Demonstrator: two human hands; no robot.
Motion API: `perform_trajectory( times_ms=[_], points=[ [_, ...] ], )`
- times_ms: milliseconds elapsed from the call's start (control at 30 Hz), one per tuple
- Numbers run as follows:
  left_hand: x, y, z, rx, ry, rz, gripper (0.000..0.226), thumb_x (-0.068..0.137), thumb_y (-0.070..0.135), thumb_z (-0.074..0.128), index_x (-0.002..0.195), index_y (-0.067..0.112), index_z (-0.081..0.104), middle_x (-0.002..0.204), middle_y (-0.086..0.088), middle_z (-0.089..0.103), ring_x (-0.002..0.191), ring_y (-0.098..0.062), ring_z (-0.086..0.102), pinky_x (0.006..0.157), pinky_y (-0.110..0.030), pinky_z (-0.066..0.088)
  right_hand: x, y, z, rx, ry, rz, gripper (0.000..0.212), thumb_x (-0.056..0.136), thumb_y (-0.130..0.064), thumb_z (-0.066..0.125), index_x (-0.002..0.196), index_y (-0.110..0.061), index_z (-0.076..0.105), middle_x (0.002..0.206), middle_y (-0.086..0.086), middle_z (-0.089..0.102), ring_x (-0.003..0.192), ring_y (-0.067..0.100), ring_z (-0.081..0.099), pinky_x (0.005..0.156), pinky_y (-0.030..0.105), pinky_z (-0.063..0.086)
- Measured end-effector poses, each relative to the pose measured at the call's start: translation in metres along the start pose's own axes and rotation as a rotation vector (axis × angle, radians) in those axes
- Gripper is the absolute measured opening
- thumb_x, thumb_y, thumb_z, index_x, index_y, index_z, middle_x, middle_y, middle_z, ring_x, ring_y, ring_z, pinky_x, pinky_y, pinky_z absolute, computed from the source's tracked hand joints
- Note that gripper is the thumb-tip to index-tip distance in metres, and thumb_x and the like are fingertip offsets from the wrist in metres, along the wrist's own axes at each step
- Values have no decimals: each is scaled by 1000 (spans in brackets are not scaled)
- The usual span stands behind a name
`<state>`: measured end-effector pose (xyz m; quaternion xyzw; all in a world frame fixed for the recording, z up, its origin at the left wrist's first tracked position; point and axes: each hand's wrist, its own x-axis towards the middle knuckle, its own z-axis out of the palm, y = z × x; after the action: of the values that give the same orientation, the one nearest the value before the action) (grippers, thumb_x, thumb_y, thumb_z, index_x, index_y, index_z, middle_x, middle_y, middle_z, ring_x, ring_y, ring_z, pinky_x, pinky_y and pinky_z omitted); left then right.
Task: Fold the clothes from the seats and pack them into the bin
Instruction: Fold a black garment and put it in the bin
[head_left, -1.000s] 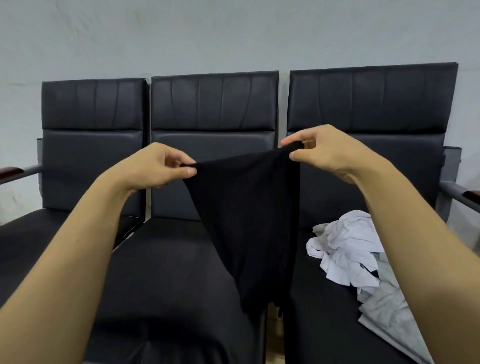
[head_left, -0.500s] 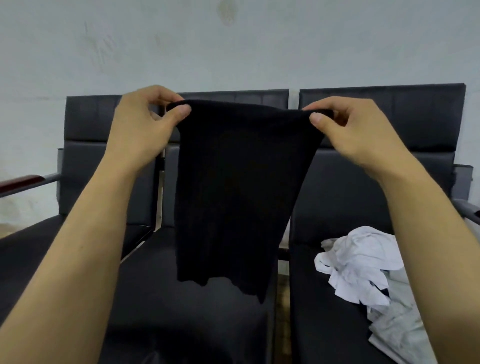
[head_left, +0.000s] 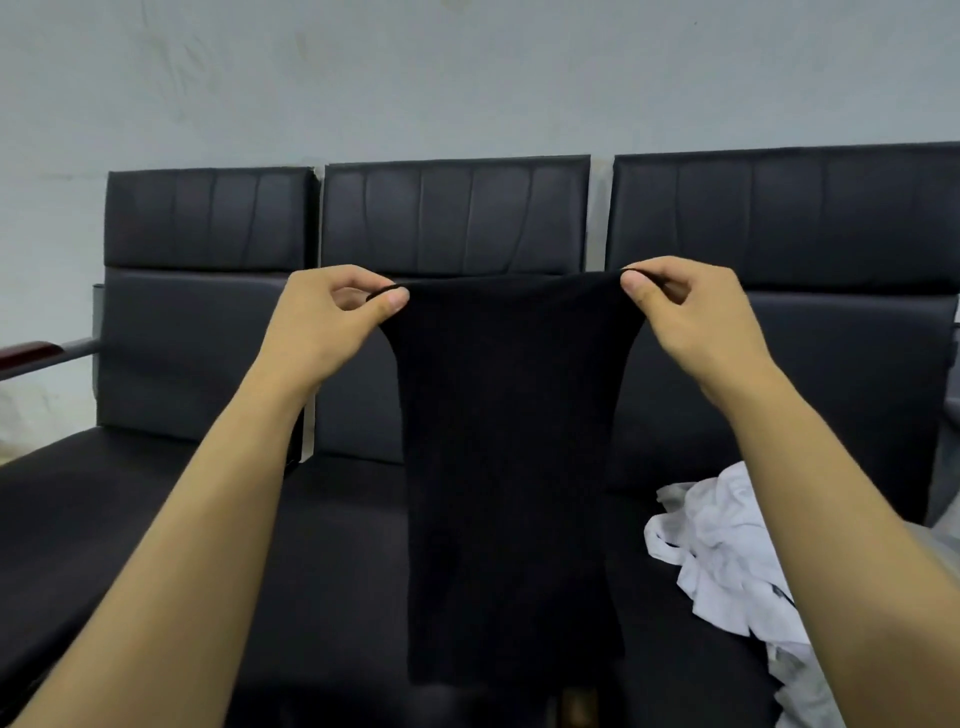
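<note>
The black garment (head_left: 506, 467) has come lower since a moment ago. The left hand (head_left: 324, 322) and right hand (head_left: 698, 317) pinch its top corners, left of the white clothes (head_left: 722, 551).

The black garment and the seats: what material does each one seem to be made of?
Black garment: seems a soft, matte knit fabric; it hangs limp and stretches between the left hand and right hand. Seats: look like black leather or an imitation, smooth with slight sheen and stitched panels; which one cannot be told.

White clothes (head_left: 727, 561) partly behind the right forearm (head_left: 831, 519), cut off bottom right.
</note>
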<state>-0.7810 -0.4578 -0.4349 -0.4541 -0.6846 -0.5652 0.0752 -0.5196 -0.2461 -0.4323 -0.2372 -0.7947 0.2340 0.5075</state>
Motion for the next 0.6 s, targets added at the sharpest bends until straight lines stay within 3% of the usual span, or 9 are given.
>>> perform_trajectory(
  times_ms=[167,300,367,467,533,600],
  points=[
    [11,7,-5,-61,97,40,16,90,46,79,99,32,78,91,14,78,93,2,71,83,-29,52,10,-19,-6,93,52,-88,19,102,-32,67,117,-25,76,107,-15,76,106,1,69,100,30,55],
    [6,16,-13,-65,80,108,14,92,38,78,100,27,77,92,15,78,93,4,71,84,-16,51,6,-27,-3,83,-21,-139,17,102,-32,66,115,-26,76,106,-15,76,105,3,69,95,27,54],
    [1,13,-21,-37,-93,126,13,90,35,80,97,24,77,92,10,78,90,-1,72,83,-15,52,1,-27,-5,34,-190,-137,15,102,-32,66,112,-29,76,102,-16,76,100,2,69,89,23,52],
    [-14,1,-35,119,-522,-11,19,83,40,81,90,23,77,84,-5,76,72,-11,64,68,-24,49,-17,-24,-4,-29,-573,-69,10,99,-28,69,101,-32,77,88,-17,77,72,-1,66,72,16,49],
    [-25,-12,-42,235,-752,-112,18,84,40,82,89,24,77,78,-12,70,66,-13,53,65,-28,45,-29,-21,0,-91,-756,-32,8,98,-33,69,99,-32,78,89,-11,78,64,2,62,74,21,49],
    [-36,-24,-49,264,-882,-184,22,82,43,83,89,23,76,76,-10,64,66,-15,50,64,-28,43,-40,-20,1,-134,-871,-20,10,97,-41,69,99,-34,77,84,-5,76,63,6,61,79,23,47]
  ],
)
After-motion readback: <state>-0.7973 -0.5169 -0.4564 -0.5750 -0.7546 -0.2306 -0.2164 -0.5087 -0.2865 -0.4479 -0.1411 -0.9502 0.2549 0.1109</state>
